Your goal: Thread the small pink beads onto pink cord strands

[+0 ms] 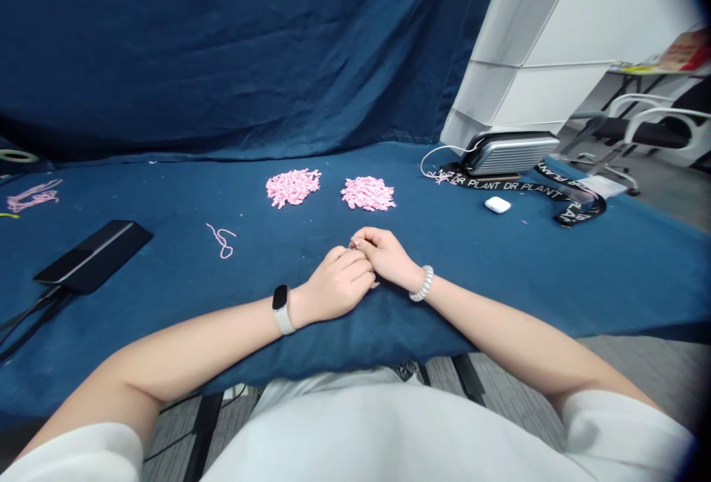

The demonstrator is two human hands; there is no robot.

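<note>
Both forearms rest on the blue cloth [500, 275], L hand [336, 282] & R hand [389, 256] meeting mid-table, fingers curled, pinching 1 small pink piece [353, 243] between them. 2 pink piles [292, 187] lie far, 1 loose pink cord [221, 240] to the left.

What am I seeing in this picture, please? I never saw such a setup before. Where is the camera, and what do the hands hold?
The camera is worn on a person's head, so you look down over their own arms. There is no machine here. The left hand wears a watch, and the right hand wears a white bracelet. Their fingers meet around something small and pink, too small to tell exactly. On the blue cloth lie a heap of small pink pieces, a second heap, and a loose pink cord.
</note>
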